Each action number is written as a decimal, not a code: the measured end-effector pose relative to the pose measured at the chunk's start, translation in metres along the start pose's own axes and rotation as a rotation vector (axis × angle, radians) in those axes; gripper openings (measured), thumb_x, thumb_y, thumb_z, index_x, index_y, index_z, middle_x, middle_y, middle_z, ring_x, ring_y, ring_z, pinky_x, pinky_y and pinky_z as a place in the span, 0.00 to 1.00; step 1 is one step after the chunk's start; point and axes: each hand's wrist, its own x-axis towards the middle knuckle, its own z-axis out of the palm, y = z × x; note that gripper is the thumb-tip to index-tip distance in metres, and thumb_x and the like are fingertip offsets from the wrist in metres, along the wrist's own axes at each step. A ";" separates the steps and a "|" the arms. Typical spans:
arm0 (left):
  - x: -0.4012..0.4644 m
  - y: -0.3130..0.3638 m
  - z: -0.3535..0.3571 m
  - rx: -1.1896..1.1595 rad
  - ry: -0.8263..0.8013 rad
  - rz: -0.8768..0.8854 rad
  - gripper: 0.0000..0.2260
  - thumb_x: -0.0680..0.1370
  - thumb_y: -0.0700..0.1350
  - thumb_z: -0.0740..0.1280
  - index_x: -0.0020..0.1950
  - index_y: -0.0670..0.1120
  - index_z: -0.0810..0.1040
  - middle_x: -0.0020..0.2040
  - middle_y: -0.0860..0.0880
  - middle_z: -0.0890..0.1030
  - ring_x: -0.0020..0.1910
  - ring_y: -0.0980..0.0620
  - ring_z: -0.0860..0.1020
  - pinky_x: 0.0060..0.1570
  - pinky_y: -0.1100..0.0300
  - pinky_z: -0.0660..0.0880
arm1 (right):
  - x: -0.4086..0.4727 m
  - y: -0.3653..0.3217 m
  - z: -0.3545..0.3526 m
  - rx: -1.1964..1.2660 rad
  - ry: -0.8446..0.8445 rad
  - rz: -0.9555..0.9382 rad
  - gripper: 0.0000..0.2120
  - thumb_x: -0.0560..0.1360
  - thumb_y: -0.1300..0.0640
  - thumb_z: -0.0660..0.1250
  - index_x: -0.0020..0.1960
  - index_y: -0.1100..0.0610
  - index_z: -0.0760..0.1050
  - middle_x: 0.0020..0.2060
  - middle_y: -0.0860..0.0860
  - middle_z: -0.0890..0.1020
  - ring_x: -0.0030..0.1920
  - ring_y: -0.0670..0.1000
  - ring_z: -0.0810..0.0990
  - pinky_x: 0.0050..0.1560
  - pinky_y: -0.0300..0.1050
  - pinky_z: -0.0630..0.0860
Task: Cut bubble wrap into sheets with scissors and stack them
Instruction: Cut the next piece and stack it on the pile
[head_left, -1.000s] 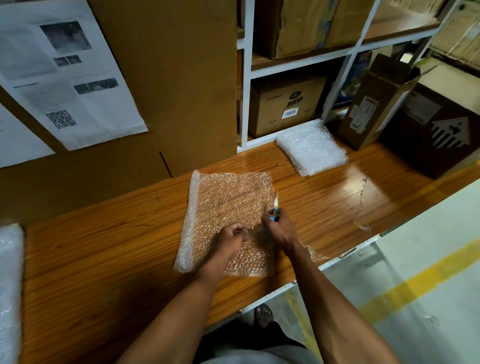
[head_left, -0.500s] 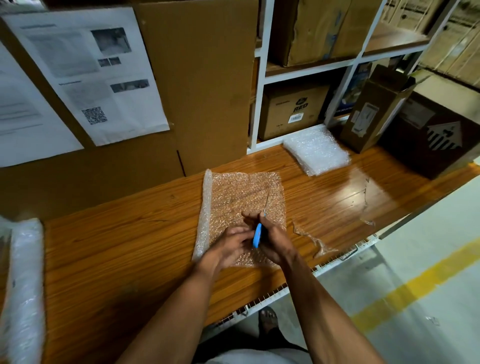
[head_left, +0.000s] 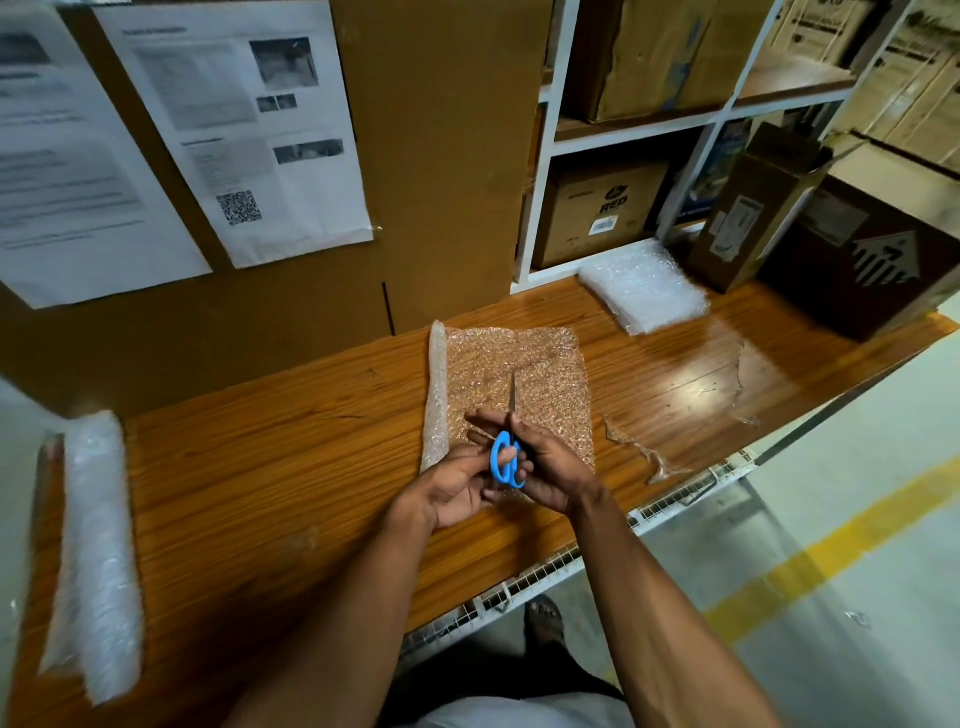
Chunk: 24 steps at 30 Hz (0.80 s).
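— Where is the bubble wrap sheet (head_left: 511, 382) kept?

— It is laid flat on the wooden table (head_left: 260, 467), its left edge folded or rolled, so that a cut can be run along it.

— And the scissors (head_left: 506, 452)?

— They are held above the sheet's near end, blades together and pointed far. The blue loops are gripped by the right hand (head_left: 550, 467), fingers curled around them. The left hand (head_left: 457, 483) is cupped just beside the handles, fingers curled; whether it pinches them cannot be told.

— Why so?

— Probably the grip is being settled.

— What else is placed about?

— 1 stack of cut sheets (head_left: 644, 286) far right, 1 roll (head_left: 96, 545) near left, scraps (head_left: 639, 452) right.
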 end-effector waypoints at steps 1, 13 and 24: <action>-0.002 0.000 0.000 -0.016 -0.001 0.002 0.07 0.79 0.44 0.70 0.53 0.44 0.87 0.52 0.42 0.86 0.46 0.53 0.81 0.33 0.64 0.67 | -0.002 -0.001 0.003 0.004 -0.011 -0.007 0.22 0.88 0.51 0.57 0.78 0.61 0.70 0.77 0.69 0.65 0.64 0.58 0.79 0.55 0.52 0.85; -0.012 -0.005 -0.004 0.009 -0.005 -0.011 0.10 0.79 0.44 0.72 0.57 0.42 0.84 0.55 0.41 0.85 0.45 0.54 0.82 0.32 0.65 0.66 | -0.009 0.004 0.007 -0.008 0.021 -0.015 0.21 0.88 0.53 0.58 0.76 0.64 0.71 0.75 0.59 0.75 0.71 0.65 0.73 0.62 0.59 0.81; -0.010 -0.027 -0.022 0.328 0.435 -0.068 0.19 0.71 0.43 0.80 0.60 0.41 0.84 0.53 0.41 0.87 0.42 0.54 0.81 0.31 0.66 0.68 | -0.012 0.024 -0.058 -1.310 0.349 -0.269 0.08 0.81 0.52 0.71 0.57 0.54 0.83 0.53 0.51 0.85 0.50 0.52 0.84 0.54 0.54 0.82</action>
